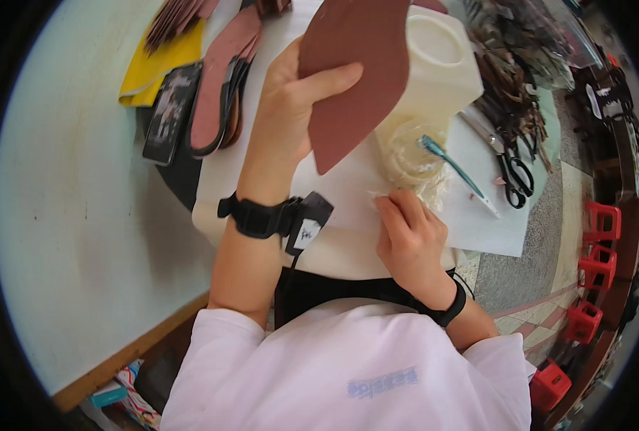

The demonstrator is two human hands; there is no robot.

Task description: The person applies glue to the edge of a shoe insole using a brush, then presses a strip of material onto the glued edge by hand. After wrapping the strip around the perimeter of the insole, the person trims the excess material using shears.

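My left hand [283, 108] is raised over the table, closed on a reddish-brown, leather-like shaped piece [362, 79], its thumb lying on the near face. The piece tapers to a point at its lower end. Close to the table's front edge, my right hand [413, 237] has its fingers curled in; whatever they may hold is hidden. Just beyond it stands a clear plastic tub [409, 172] with cloudy stuff on it. A teal and white toothbrush [457, 171] rests across the tub's rim, its bristle end over the tub.
Behind the tub is a translucent white jug [445, 72]. Black-handled scissors [517, 179] lie to the right, near a heap of dark scraps [513, 86]. At the left are a phone [172, 111], stacked pink insole shapes [222, 86] and yellow material [143, 72]. Red stools [598, 266] line the far right.
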